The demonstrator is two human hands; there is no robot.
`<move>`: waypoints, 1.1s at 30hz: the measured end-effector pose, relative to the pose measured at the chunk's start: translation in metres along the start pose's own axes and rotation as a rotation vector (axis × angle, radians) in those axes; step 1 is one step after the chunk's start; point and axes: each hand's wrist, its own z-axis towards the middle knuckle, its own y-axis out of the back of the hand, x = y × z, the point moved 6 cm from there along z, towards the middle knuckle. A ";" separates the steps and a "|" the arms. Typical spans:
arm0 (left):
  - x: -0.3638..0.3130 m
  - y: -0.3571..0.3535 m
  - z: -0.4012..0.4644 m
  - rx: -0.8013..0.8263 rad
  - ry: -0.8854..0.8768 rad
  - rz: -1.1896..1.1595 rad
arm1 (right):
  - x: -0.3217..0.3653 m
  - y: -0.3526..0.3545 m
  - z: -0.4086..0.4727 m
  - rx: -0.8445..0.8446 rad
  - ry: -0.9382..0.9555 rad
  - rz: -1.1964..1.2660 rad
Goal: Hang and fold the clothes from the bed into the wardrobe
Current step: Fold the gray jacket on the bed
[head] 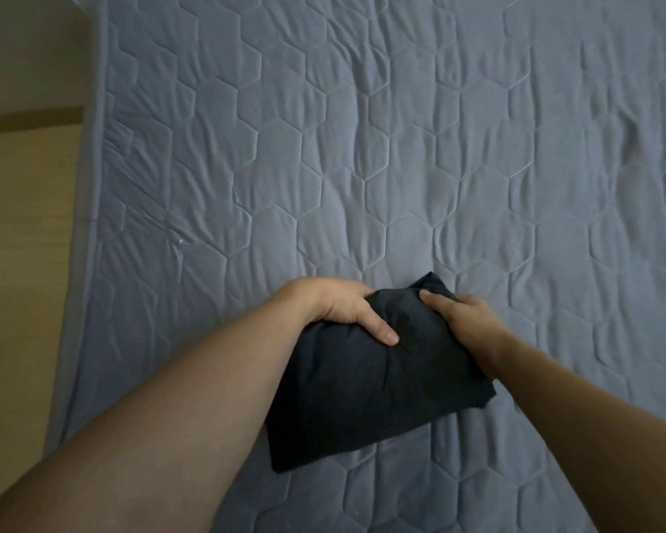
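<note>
Both forearms enter from the bottom edge and converge over the bed [400, 148], near its front centre.

Left hand [335, 305]: positioned at the upper left corner of the garment [370, 382]. The thumb lies across the top surface, pointing right and down; the remaining fingers curl under the far edge and are hidden. The hand grips the fabric between thumb and fingers.

Right hand [462, 321]: positioned at the upper right edge of the garment. The thumb presses on the top surface, pointing left; the other fingers wrap beneath the fabric, out of view. This hand also grips the garment.

Garment: black, folded into a compact, roughly rectangular bundle, tilted so its long axis runs from lower left to upper right. The surface is lightly creased around both thumbs. One corner projects past the right thumb at the top. Whether the lower end rests on the bed or is lifted clear cannot be determined.

Bed: grey quilted cover with a hexagon stitch pattern, wrinkled. A wooden panel [20, 225] borders its left side.
</note>
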 end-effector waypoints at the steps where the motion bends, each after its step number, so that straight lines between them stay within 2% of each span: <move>1: 0.002 0.000 -0.011 -0.011 -0.003 -0.038 | 0.011 -0.002 -0.007 0.012 0.014 -0.012; 5: -0.002 0.013 -0.078 -0.085 -0.023 -0.171 | 0.070 -0.016 -0.051 0.082 0.053 -0.073; 10: -0.020 0.049 -0.233 -0.278 -0.101 -0.254 | 0.189 -0.053 -0.155 0.131 0.161 -0.284; 12: -0.016 0.058 -0.306 -0.372 -0.136 -0.299 | 0.238 -0.081 -0.211 0.138 0.226 -0.550; 14: -0.002 0.063 -0.378 -0.480 -0.175 -0.380 | 0.282 -0.106 -0.268 -0.002 0.328 -0.872; 15: 0.009 0.062 -0.413 -0.530 -0.200 -0.446 | 0.301 -0.119 -0.300 -0.096 0.389 -0.924; 16: 0.020 0.061 -0.447 -0.579 -0.232 -0.519 | 0.318 -0.133 -0.334 -0.163 0.428 -0.851; 18: 0.045 0.060 -0.512 -0.700 -0.295 -0.671 | 0.337 -0.161 -0.392 -0.156 0.410 -0.427; 19: 0.058 0.060 -0.545 -0.773 -0.319 -0.742 | 0.341 -0.181 -0.416 -0.065 0.368 -0.210; 20: 0.070 0.060 -0.577 -0.847 -0.342 -0.809 | 0.344 -0.205 -0.440 0.063 0.314 -0.096; 22: 0.094 0.058 -0.637 -0.979 -0.375 -0.931 | 0.344 -0.258 -0.490 0.342 0.233 -0.116; 23: 0.105 0.055 -0.665 -1.033 -0.386 -0.984 | 0.347 -0.282 -0.512 0.428 0.238 -0.147; 27: 0.144 0.033 -0.762 -1.180 -0.400 -1.159 | 0.376 -0.357 -0.586 0.517 0.351 -0.187; 33: 0.231 -0.014 -0.898 -1.539 -0.308 -1.300 | 0.409 -0.482 -0.704 0.679 0.548 -0.296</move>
